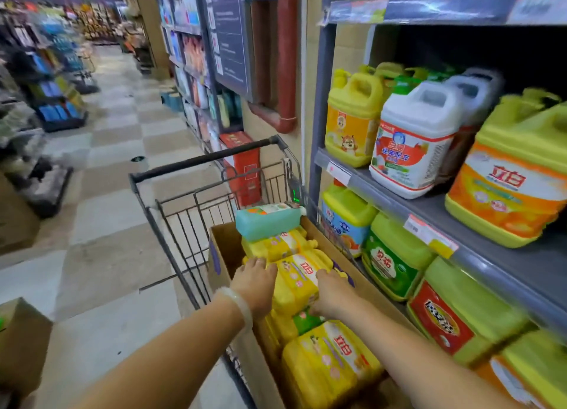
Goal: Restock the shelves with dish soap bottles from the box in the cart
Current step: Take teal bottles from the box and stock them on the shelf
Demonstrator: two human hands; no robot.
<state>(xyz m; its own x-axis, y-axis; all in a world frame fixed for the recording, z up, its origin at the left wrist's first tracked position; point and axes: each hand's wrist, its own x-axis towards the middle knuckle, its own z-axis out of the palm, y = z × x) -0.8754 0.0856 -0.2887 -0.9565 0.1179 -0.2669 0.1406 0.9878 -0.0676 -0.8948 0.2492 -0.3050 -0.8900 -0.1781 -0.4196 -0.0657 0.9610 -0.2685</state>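
Note:
A cardboard box (220, 264) sits in a wire shopping cart (184, 212) and holds several yellow dish soap bottles lying on their sides. My left hand (256, 285) and my right hand (333, 293) grip the two sides of one yellow bottle (299, 281) in the middle of the box. Another yellow bottle (329, 362) lies nearer to me, one more (276, 244) lies beyond. A teal bottle (267, 221) lies on top at the far end. The grey shelf (503, 255) on the right carries yellow, white and green jugs.
A white jug (414, 144) and a yellow jug (352, 120) stand on the middle shelf, with dark free space behind them. Green jugs (395, 255) fill the lower shelf. A red box (245, 169) stands beyond the cart. A cardboard box (21, 344) sits at my left. The tiled aisle runs ahead.

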